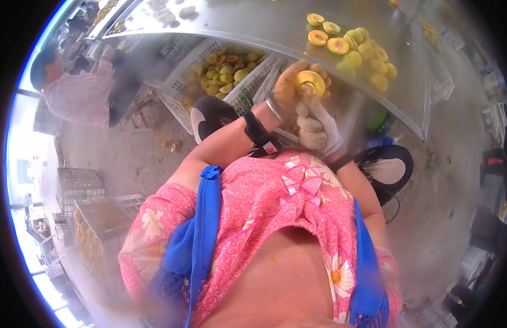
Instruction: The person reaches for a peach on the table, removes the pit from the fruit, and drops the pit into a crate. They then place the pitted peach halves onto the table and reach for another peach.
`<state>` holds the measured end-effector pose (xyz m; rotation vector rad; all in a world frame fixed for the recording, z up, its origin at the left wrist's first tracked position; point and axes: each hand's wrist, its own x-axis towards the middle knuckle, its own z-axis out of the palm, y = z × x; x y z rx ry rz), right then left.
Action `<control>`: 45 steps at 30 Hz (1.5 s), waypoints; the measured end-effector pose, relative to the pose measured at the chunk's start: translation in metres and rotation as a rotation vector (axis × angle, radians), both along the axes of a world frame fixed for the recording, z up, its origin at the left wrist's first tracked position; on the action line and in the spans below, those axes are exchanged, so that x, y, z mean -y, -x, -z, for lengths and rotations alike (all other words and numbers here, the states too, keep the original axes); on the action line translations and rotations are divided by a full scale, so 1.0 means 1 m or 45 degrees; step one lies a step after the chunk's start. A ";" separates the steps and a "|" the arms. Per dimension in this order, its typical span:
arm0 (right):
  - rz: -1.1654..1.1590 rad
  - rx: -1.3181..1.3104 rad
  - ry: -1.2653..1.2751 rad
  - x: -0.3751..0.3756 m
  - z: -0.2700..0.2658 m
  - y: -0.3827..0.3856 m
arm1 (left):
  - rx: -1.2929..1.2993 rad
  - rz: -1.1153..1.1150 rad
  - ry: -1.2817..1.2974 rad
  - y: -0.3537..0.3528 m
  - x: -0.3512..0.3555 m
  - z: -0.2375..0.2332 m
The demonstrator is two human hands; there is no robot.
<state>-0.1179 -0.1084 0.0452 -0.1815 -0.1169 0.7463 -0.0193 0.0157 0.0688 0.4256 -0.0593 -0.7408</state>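
- Cut peach (pixel 318 81) is cupped in the left hand (pixel 287 90), best steadied from behind.
- Gloved right hand (pixel 312 130) is curled beside it; its grip cannot be told.
- Peach halves (pixel 338 46) are spread on the counter (pixel 248 23) beyond.

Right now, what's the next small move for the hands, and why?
Probably hold the round yellow cut fruit steady in the left hand and work the white-gloved right hand at its centre: the cut face is exposed and gloved fingers are right beside it. Whether a pit sits there is too blurred to tell.

Fruit-handling workshop (plastic crates (pixel 179 76), metal table (pixel 253 27), halved fruit (pixel 338 46))
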 end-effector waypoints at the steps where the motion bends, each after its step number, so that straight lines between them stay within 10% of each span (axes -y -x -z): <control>1: 0.013 0.005 -0.006 0.000 0.001 0.000 | 0.005 -0.002 0.006 0.000 0.001 0.001; 16: -0.047 0.251 -0.429 -0.013 -0.027 -0.007 | -0.165 0.010 0.279 -0.003 0.006 0.020; 21: 0.123 0.119 -0.387 0.029 0.015 -0.012 | -0.194 -0.431 0.011 -0.009 -0.015 0.022; 25: 0.355 0.112 -0.075 0.043 0.049 -0.009 | 0.430 -0.721 -0.380 -0.063 -0.077 0.067; 29: 0.152 0.000 -0.140 0.042 0.044 -0.009 | 0.412 -1.147 -0.645 -0.076 -0.135 -0.008; 31: 0.294 -0.084 0.174 0.042 0.039 -0.007 | 0.526 -1.482 -1.018 -0.081 -0.133 -0.033; 35: 0.359 -0.229 1.046 0.033 0.038 -0.013 | 1.197 -1.293 -1.486 -0.132 -0.094 -0.005; 41: 0.362 0.123 1.988 0.038 0.052 -0.026 | 1.509 -0.365 -2.166 -0.151 0.016 -0.038; 43: 0.526 0.394 2.238 0.032 0.066 -0.013 | 1.266 -0.340 -2.029 -0.147 0.019 -0.042; 45: -0.112 1.188 2.791 0.042 0.094 -0.007 | 1.414 -0.197 -2.140 -0.148 0.028 -0.041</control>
